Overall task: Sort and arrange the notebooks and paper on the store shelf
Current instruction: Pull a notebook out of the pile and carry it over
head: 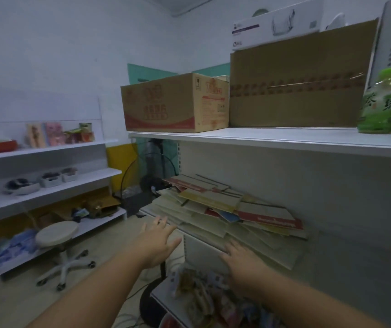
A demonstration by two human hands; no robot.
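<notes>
Bare left hand (157, 242) and right hand (245, 263)

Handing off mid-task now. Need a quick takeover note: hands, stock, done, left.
Left hand: open, fingers spread, holding nothing, reaching toward the left front of the notebooks and paper pile.
Right hand: open, flat at the pile's front edge; contact unclear.
Pile: one loose, overlapping heap on the middle shelf, pieces skewed at different angles, some overhanging the front.
Done: nothing visibly sorted.
Left: likely sort the heap by kind, square it into stacks, line them up on the shelf.
</notes>
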